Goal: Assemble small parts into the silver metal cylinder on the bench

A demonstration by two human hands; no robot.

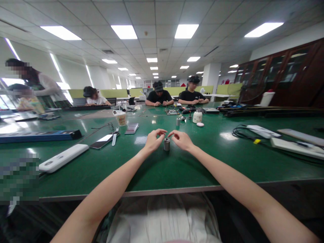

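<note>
A small grey metal cylinder [166,145], which looks like a small motor, stands upright on the green table in front of me. Just left of it is my left hand [154,139], thumb and fingers apart and pointing inward above its top. My right hand [182,139] mirrors it on the other side, fingers bent toward the cylinder's top. Neither hand appears to grip the cylinder, and I see nothing held in them. Farther back stands a second metal cylinder [178,122] with small metal parts [182,118] beside it.
A white jar [197,117] and pink lid [200,124] stand beyond my right hand. To the left are a paper cup [121,118], a phone [101,141] and a white power strip [63,158]. Cables and white strips [263,131] lie right. Several people sit across the table.
</note>
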